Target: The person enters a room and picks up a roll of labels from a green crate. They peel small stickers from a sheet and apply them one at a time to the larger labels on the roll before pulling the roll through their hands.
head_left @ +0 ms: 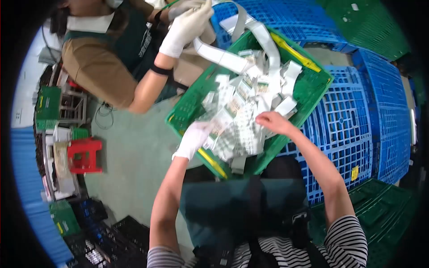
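Observation:
A clear plastic bag with printed patterns lies spread over the heap in the green crate, somewhat blurred. My left hand, in a white glove, is closed on its left edge, fingertips partly hidden. My right hand is bare, its fingers pinched at the bag's upper right edge. Around and beneath the bag are several printed packets and loose white label strips. The green crate, with yellow handles, sits tilted in front of my knees.
Across the crate, a co-worker with gloved hands handles a long white label strip running into the crate. Blue pallets stand on the right. On the left are a red stool and black crates on the floor.

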The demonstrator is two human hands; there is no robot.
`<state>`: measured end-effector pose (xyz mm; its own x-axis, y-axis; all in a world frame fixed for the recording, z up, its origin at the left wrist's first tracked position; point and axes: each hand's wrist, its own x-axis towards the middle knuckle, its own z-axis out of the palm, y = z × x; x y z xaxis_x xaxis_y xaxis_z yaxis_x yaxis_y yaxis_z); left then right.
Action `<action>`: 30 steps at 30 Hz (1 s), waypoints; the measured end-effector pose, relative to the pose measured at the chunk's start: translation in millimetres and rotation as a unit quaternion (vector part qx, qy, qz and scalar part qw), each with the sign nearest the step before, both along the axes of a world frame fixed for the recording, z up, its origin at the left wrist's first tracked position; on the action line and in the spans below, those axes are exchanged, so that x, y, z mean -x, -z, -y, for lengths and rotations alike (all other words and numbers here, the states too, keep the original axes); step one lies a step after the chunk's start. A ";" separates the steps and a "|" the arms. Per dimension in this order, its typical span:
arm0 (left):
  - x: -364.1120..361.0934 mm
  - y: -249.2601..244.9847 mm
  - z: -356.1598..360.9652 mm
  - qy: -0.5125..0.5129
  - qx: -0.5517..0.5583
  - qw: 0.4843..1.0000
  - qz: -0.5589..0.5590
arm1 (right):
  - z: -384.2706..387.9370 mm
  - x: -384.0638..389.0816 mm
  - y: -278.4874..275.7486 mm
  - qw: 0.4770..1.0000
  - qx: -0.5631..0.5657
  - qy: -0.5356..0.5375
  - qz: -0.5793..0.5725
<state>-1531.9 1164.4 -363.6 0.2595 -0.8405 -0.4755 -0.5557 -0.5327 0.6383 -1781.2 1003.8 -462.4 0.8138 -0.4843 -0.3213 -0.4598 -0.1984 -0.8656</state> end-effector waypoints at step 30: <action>33.2 -76.2 19.7 0.018 0.091 0.896 -0.434 | -47.0 -35.8 -163.9 0.856 -0.292 0.372 0.211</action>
<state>-1565.1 1144.7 -287.4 -0.1698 -0.9254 -0.3389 0.1782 -0.3671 0.9130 -1745.4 1050.9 -298.5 0.4538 -0.7759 -0.4382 0.1073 0.5358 -0.8375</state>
